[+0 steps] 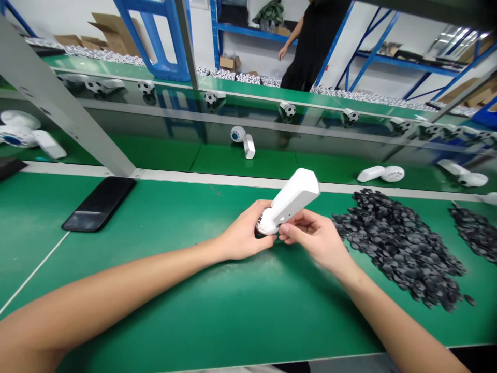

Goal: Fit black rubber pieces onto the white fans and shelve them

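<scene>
A white handheld fan [294, 197] with a round slotted head and a thick angled handle is tilted up over the green workbench. My left hand [248, 228] is closed round its head, thumb on the near side. At the joint between head and handle, the fingers of my right hand [316, 235] are pinched together and touch the fan. Whatever may lie between those fingertips is hidden. Right of my right hand spreads a pile of small black disc-like pieces [404, 243].
A black phone [99, 203] lies on the left of the workbench [174, 321]. Beyond the bench edge, more white fans [248, 145] lie on a green belt [155, 155]. A slanted metal post [73, 103] stands at left. A person [318, 41] stands behind the line.
</scene>
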The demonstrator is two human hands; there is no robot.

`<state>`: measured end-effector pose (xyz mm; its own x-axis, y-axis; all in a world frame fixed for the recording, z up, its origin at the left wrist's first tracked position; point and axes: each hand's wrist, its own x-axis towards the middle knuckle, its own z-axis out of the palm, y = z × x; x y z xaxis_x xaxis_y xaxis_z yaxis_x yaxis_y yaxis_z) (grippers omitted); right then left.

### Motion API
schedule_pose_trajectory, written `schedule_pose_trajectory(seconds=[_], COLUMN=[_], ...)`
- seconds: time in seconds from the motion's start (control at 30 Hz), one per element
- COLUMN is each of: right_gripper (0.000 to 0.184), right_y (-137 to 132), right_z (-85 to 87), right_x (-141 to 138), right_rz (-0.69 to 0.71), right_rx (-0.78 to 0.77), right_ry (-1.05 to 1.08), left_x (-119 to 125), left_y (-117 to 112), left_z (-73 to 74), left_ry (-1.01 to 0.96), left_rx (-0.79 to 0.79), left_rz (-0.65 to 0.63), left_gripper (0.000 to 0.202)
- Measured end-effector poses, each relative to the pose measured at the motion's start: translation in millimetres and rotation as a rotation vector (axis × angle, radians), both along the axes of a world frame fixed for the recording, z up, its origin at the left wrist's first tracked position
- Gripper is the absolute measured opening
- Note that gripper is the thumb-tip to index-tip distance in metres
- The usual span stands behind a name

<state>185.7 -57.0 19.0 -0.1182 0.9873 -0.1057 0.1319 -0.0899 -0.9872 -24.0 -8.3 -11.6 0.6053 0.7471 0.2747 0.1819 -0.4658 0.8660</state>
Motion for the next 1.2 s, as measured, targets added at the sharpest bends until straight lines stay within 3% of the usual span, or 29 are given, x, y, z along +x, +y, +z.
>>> schedule_pose_trajectory(seconds=[0.3, 0.6, 0.93, 1.2], right_gripper=[0.029, 0.031, 0.035, 0.038], right_y=[2, 2, 7, 15], right_z=[2.2, -1.9, -13.1, -17.1], right_x=[8, 8, 9, 11], right_rz=[-0.017, 0.045, 0.005, 0.005], right_rx=[0.022, -0.084, -0.152, -0.042], right_ry=[-0.06, -0.125, -0.135, -0.228], left_x=[0, 0, 3, 3], left_y=[3, 1, 1, 4], left_z=[-0.2, -0.6, -2.4, 2.0], left_ry=[-0.032, 0.015, 0.06, 0.074], left_rx=[-0.125, -0.01, 0.065, 0.034], left_rz=[0.015, -0.025, -0.063, -0.082], left_gripper=[0.057, 0.059, 0.062, 0.06])
